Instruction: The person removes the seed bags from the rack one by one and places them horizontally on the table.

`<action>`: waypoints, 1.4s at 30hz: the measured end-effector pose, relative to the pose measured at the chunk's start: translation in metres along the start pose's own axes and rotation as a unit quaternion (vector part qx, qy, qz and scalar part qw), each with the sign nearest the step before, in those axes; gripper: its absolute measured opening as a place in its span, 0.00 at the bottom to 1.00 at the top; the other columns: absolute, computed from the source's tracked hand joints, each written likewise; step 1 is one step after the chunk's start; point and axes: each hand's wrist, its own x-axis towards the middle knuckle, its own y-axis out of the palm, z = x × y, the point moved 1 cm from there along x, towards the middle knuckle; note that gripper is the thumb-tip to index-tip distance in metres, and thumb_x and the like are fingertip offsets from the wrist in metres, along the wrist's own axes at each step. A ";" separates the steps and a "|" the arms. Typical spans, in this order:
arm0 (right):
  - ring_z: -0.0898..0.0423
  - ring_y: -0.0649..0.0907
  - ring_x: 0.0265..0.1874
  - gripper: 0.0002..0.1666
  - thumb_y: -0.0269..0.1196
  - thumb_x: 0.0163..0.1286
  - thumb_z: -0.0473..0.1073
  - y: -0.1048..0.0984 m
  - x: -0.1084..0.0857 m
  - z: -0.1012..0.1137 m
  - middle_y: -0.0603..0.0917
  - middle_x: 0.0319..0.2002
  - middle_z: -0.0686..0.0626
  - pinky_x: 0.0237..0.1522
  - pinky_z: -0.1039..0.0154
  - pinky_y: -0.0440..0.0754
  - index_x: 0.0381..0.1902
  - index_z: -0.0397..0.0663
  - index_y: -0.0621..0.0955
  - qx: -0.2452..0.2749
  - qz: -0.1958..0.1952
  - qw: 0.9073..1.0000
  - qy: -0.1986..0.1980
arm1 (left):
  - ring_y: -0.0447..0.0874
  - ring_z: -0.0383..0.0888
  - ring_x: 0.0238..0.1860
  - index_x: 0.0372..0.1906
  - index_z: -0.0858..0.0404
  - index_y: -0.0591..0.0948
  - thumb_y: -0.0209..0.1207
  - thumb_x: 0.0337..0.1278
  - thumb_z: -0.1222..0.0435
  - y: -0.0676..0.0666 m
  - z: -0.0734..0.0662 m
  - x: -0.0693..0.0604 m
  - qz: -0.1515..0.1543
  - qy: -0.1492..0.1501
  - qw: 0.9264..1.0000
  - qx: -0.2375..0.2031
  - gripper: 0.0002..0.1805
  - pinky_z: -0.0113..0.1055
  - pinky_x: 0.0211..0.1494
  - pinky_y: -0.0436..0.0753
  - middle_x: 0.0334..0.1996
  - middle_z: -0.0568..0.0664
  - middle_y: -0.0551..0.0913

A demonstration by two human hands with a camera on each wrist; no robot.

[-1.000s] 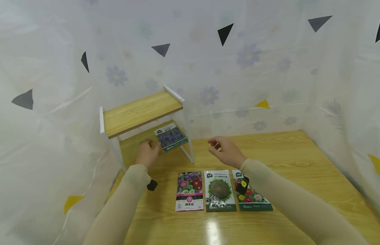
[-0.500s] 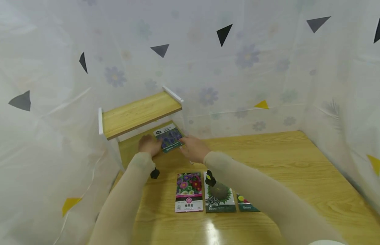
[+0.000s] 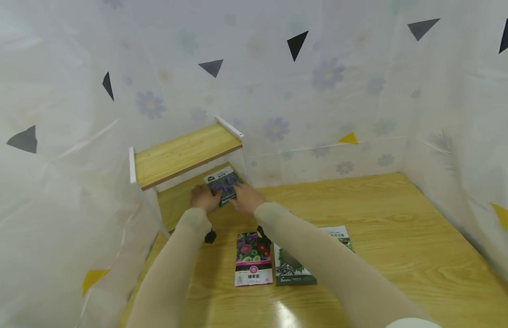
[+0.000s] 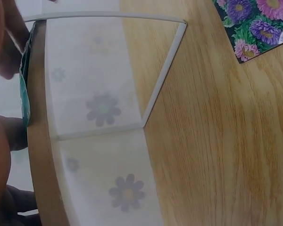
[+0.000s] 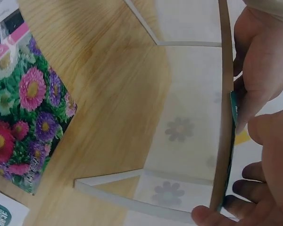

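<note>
In the head view, a seed packet (image 3: 223, 183) with purple flowers lies on the lower wooden shelf (image 3: 172, 202) of a small rack. My left hand (image 3: 205, 198) is at its left edge, thumb touching its lower left corner. My right hand (image 3: 247, 199) rests at its right side, fingertips over the flowers. Edge-on, the packet shows as a thin green strip (image 4: 24, 89) on the shelf board (image 4: 45, 155) in the left wrist view. The right wrist view has both hands along this board, the right hand (image 5: 269, 174) lower and the left hand (image 5: 262, 61) above.
The upper shelf (image 3: 188, 155) overhangs behind the hands. On the wooden table (image 3: 344, 196) lie a pink-flowered seed packet (image 3: 253, 269), a white and green packet (image 3: 295, 273) and another packet (image 3: 337, 231); my right forearm partly covers the last two. White sheeting (image 3: 270, 91) surrounds the table.
My right hand has moved left from above the table to the packet's right side. My left hand has shifted slightly right against the packet, which stays on the lower shelf.
</note>
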 end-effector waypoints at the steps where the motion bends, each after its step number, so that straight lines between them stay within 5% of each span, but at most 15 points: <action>1: 0.49 0.60 0.71 0.36 0.48 0.76 0.57 0.002 0.000 -0.001 0.60 0.72 0.42 0.70 0.57 0.58 0.72 0.39 0.60 -0.007 0.007 1.000 -0.001 | 0.49 0.70 0.69 0.68 0.83 0.55 0.44 0.67 0.43 0.001 0.000 -0.001 0.004 0.003 1.000 0.001 0.47 0.59 0.69 0.58 0.67 0.76 0.54; 9: 0.48 0.57 0.72 0.37 0.45 0.77 0.59 0.008 -0.007 -0.009 0.57 0.73 0.42 0.71 0.57 0.57 0.72 0.38 0.60 -0.007 0.008 1.000 -0.020 | 0.42 0.69 0.71 0.69 0.82 0.51 0.42 0.70 0.43 0.001 -0.004 -0.005 0.025 0.003 1.000 -0.010 0.46 0.59 0.69 0.56 0.70 0.74 0.47; 17: 0.48 0.63 0.69 0.31 0.48 0.77 0.54 0.015 -0.003 -0.013 0.64 0.70 0.43 0.69 0.57 0.62 0.69 0.41 0.65 -0.001 -0.026 0.999 -0.020 | 0.51 0.71 0.69 0.66 0.86 0.54 0.42 0.71 0.45 0.002 -0.005 -0.007 0.013 0.034 0.998 0.048 0.45 0.58 0.70 0.56 0.67 0.78 0.53; 23: 0.50 0.72 0.62 0.23 0.48 0.78 0.49 0.013 -0.004 -0.012 0.73 0.62 0.45 0.65 0.58 0.68 0.62 0.42 0.73 -0.008 -0.063 0.997 -0.043 | 0.55 0.69 0.68 0.67 0.80 0.59 0.42 0.72 0.47 0.004 -0.005 -0.011 -0.002 0.052 0.996 0.078 0.39 0.59 0.68 0.58 0.66 0.76 0.58; 28: 0.52 0.76 0.57 0.19 0.50 0.77 0.49 0.012 -0.003 -0.011 0.78 0.55 0.48 0.69 0.54 0.62 0.56 0.46 0.78 -0.016 -0.079 0.995 -0.051 | 0.53 0.67 0.69 0.71 0.71 0.58 0.42 0.73 0.50 0.002 -0.007 -0.018 -0.001 0.066 0.994 0.084 0.35 0.62 0.69 0.55 0.69 0.72 0.57; 35: 0.52 0.77 0.51 0.11 0.56 0.74 0.46 0.017 -0.002 -0.011 0.80 0.47 0.50 0.70 0.55 0.60 0.46 0.50 0.82 0.000 -0.118 0.992 -0.036 | 0.54 0.66 0.69 0.72 0.72 0.58 0.39 0.74 0.51 0.004 -0.008 -0.027 0.006 0.071 0.992 0.101 0.33 0.61 0.69 0.54 0.69 0.70 0.58; 42: 0.53 0.77 0.44 0.11 0.59 0.72 0.46 0.021 -0.006 -0.014 0.77 0.45 0.49 0.47 0.61 0.80 0.46 0.49 0.83 0.107 -0.146 0.983 0.024 | 0.53 0.64 0.71 0.72 0.71 0.58 0.38 0.74 0.52 0.004 -0.012 -0.034 -0.003 0.068 0.993 0.099 0.33 0.60 0.71 0.52 0.70 0.68 0.57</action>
